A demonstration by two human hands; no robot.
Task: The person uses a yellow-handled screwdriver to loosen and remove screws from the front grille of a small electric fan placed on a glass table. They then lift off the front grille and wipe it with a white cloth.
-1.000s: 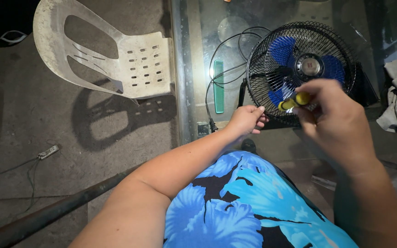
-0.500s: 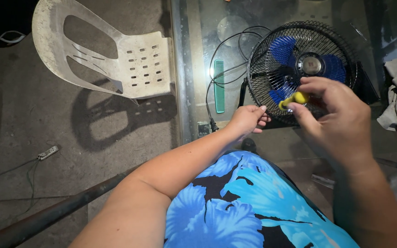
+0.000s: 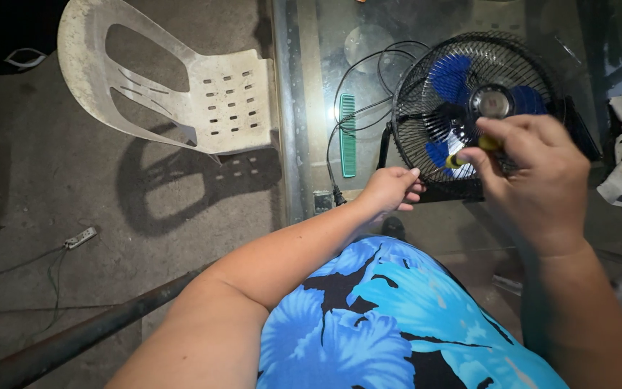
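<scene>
Chair (image 3: pixel 210 94) on floor, 10 o'clock of frame. Fan (image 3: pixel 480 108) face-up on glass table (image 3: pixel 304 108), 1 o'clock. Right hand (image 3: pixel 538 180) closed on yellow screwdriver (image 3: pixel 469 153) over grille. Left hand (image 3: pixel 390 189) curled, gripping fan rim at 7 o'clock. Green comb (image 3: pixel 348 135) at fan's 9 o'clock.

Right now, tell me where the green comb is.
In the head view the green comb lies on the glass table, left of the fan, beside its black cord and above the left hand.
</scene>
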